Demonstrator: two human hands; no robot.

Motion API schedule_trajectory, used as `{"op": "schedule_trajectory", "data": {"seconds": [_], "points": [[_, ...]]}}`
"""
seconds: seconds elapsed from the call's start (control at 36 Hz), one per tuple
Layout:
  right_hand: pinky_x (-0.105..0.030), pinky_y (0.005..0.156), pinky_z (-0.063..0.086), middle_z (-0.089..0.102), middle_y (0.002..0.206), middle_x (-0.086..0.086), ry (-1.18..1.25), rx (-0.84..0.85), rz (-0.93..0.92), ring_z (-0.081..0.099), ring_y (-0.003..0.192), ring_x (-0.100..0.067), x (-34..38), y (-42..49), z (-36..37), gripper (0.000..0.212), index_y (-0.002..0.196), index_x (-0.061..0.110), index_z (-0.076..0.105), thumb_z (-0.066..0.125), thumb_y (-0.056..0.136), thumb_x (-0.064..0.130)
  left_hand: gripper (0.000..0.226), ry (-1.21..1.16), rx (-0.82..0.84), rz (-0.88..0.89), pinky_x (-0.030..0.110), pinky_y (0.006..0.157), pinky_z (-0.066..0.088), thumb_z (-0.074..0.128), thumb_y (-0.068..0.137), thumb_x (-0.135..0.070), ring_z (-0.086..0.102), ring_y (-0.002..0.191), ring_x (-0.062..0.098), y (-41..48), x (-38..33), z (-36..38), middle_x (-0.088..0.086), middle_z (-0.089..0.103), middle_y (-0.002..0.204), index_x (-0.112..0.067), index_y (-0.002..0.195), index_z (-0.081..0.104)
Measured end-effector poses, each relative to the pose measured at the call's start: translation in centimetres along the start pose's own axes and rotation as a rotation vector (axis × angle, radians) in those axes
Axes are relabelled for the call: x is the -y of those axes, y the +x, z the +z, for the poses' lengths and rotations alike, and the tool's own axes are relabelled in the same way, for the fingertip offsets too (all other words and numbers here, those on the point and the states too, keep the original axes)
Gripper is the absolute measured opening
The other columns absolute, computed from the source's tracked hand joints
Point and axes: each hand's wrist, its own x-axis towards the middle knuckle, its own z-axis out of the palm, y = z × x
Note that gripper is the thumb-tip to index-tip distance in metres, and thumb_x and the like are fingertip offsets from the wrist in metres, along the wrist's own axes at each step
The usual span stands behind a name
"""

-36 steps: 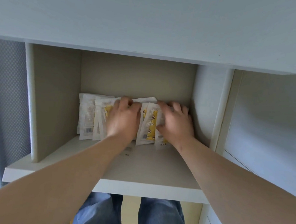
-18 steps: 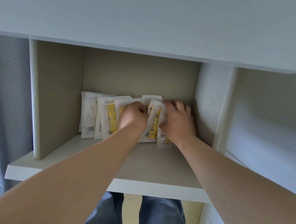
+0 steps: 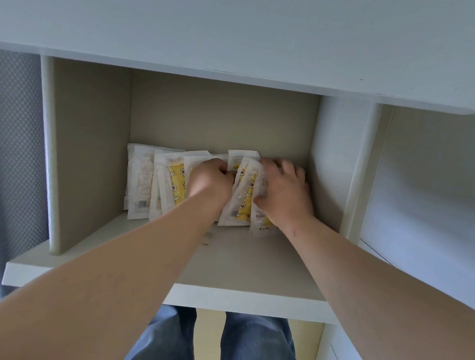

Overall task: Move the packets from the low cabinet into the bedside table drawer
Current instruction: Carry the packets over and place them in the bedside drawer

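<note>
At the far left, a grey textured fabric panel (image 3: 10,150) stands beside the low cabinet (image 3: 89,147), whose open compartment faces the camera under a broad white top board (image 3: 241,25). The packets (image 3: 143,181) stand on edge in a row on the shelf (image 3: 253,265), against the back wall of the compartment. The row starts at the back left corner and runs toward the right wall. They are white pouches, several showing a yellow printed insert, and they lean on one another. The left forearm enters from the lower left and extends straight into the compartment, with the wrist in line with the forearm. The left hand (image 3: 209,182) sits at the middle of the row, back of the hand toward the camera. Its fingers are curled tightly and close on the upper edges of the packets there; the fingertips are hidden behind the knuckles. Just to its right, with leaning packets between them, the right hand (image 3: 284,195) covers the right end of the row. Its fingers hook over the tops of the last packets and its thumb lies on their front face, gripping them. The right forearm enters from the lower right and angles inward. Below the shelf edge, two legs in blue jeans (image 3: 255,347) stand on a yellowish floor (image 3: 207,346).
</note>
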Motion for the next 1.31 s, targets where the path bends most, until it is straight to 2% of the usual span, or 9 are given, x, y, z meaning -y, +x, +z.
{"op": "schedule_trajectory", "data": {"seconds": [0.08,0.19,0.36,0.47,0.56,0.67,0.89,1.08,1.31], "points": [[-0.035,0.098,0.036,0.035,0.138,-0.003,0.002,0.011,-0.004,0.03,0.127,-0.028,0.0,-0.1,0.0,0.059,0.138,0.026,0.035,0.06,0.085,0.017,0.027,0.109,-0.003,0.028,0.022,0.046,0.027,0.041,0.09,-0.01,0.043,0.056,0.014,-0.2,0.4,-0.6,0.001,0.048,0.064,-0.016,0.064,0.044],[-0.036,0.099,0.037,0.037,0.136,-0.005,-0.025,0.007,-0.007,0.033,0.125,-0.028,-0.1,0.0,0.0,0.057,0.135,0.023,0.039,0.061,0.084,0.011,0.029,0.227,0.006,0.063,0.024,0.055,0.038,0.043,0.094,-0.015,0.065,0.083,0.026,0.0,1.3,-2.2,0.011,0.065,0.083,-0.015,0.065,0.045],[-0.035,0.099,0.034,0.033,0.139,-0.005,-0.023,-0.02,0.006,0.03,0.126,-0.028,0.0,0.1,0.3,0.057,0.137,0.023,0.036,0.057,0.085,0.011,0.019,0.425,0.046,0.1,0.03,0.063,0.049,0.047,0.093,-0.019,0.064,0.082,0.026,0.0,1.5,-3.5,0.01,0.066,0.087,-0.012,0.077,0.053],[-0.037,0.103,0.03,0.016,0.149,-0.002,-0.037,-0.085,0.037,0.02,0.134,-0.029,0.1,-0.5,0.5,0.064,0.14,0.028,0.029,0.06,0.084,0.016,0.033,0.706,-0.092,0.194,0.029,0.06,0.039,0.052,0.091,-0.027,0.053,0.092,0.025,-1.1,1.2,-3.1,0.007,0.055,0.107,-0.013,0.12,0.044],[-0.037,0.103,0.03,0.008,0.153,-0.001,-0.061,-0.07,0.037,0.017,0.136,-0.03,0.1,-0.8,0.7,0.071,0.143,0.03,0.023,0.063,0.084,0.022,0.07,0.818,-0.216,0.373,0.038,0.092,0.036,0.06,0.086,-0.036,0.038,0.119,0.03,-1.6,1.7,-2.8,0.012,0.036,0.131,-0.021,0.142,0.02],[-0.036,0.098,0.035,0.018,0.149,-0.002,-0.073,-0.026,0.026,0.022,0.132,-0.03,-0.1,-0.6,0.9,0.072,0.144,0.028,0.024,0.063,0.084,0.024,0.087,0.922,-0.022,0.427,0.051,0.115,0.002,0.058,0.085,-0.046,0.0,0.144,0.027,-0.5,2.9,-2.8,0.002,0.007,0.153,-0.025,0.149,0.002],[-0.034,0.085,0.041,0.038,0.127,-0.008,0.01,-0.059,0.092,0.035,0.117,-0.03,0.5,-0.1,0.7,0.049,0.126,0.02,0.044,0.065,0.083,0.027,0.072,0.867,0.058,0.571,0.038,0.111,0.014,0.056,0.086,-0.047,0.019,0.136,0.021,0.9,2.6,-3.5,-0.009,0.025,0.148,-0.033,0.146,0.02],[-0.037,0.099,0.033,0.019,0.147,-0.002,-0.056,-0.033,0.074,0.024,0.13,-0.029,0.5,-0.3,0.7,0.067,0.138,0.026,0.031,0.066,0.081,0.035,0.084,0.873,0.043,0.494,0.052,0.114,-0.002,0.054,0.084,-0.054,0.001,0.142,0.021,0.9,3.5,-4.7,-0.008,0.003,0.154,-0.035,0.148,0.003],[-0.039,0.103,0.034,0.013,0.151,-0.001,0.014,0.029,0.065,0.014,0.136,-0.031,0.5,-0.6,1.2,0.077,0.145,0.029,0.019,0.065,0.083,0.026,0.086,0.949,-0.002,0.504,0.044,0.111,0.017,0.062,0.083,-0.045,0.014,0.14,0.021,0.7,5.7,-6.1,-0.006,0.018,0.152,-0.033,0.149,0.008]]}}
